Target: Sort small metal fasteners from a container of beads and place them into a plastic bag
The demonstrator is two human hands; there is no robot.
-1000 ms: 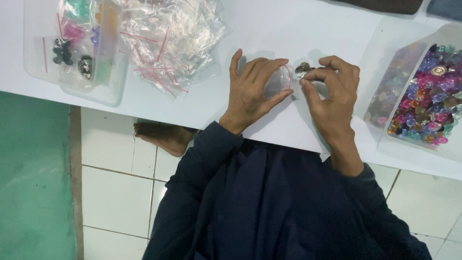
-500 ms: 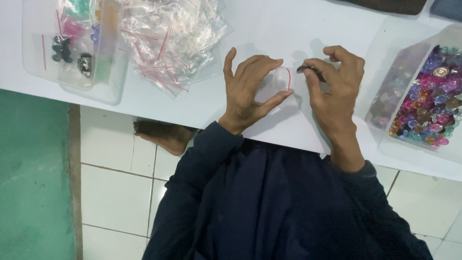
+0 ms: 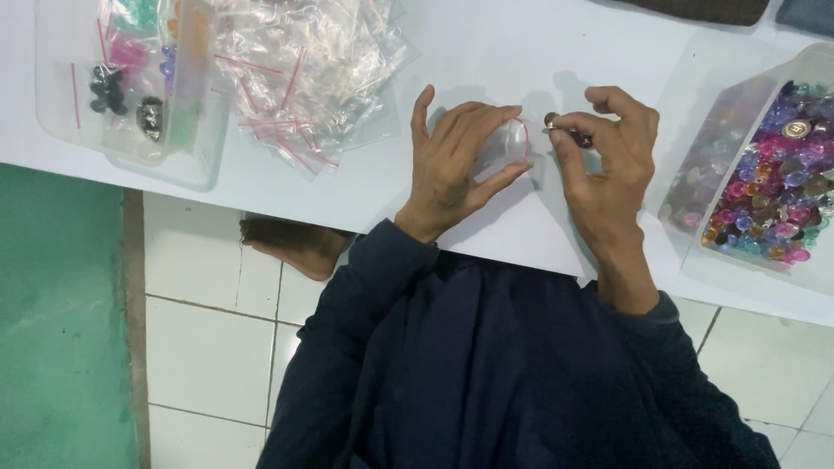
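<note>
My left hand [image 3: 456, 161] holds a small clear zip bag [image 3: 511, 143] with a red seal line, pinched between thumb and fingers over the white table [image 3: 486, 52]. A short gap to the right, my right hand [image 3: 608, 165] pinches a small dark bead or button [image 3: 565, 130] between thumb and forefinger, level with the bag's mouth. Both arms wear dark blue sleeves.
A clear tub [image 3: 812, 252] of several coloured gems stands at the right. A heap of empty small zip bags [image 3: 304, 69] lies at the upper left, beside a clear box [image 3: 130, 95] with filled bags. White floor tiles, a bare foot [image 3: 291, 243] and a green wall lie below.
My hands have drawn apart: the right hand pulled a little right with the dark piece, and the left hand has turned the small bag's open end toward it.
</note>
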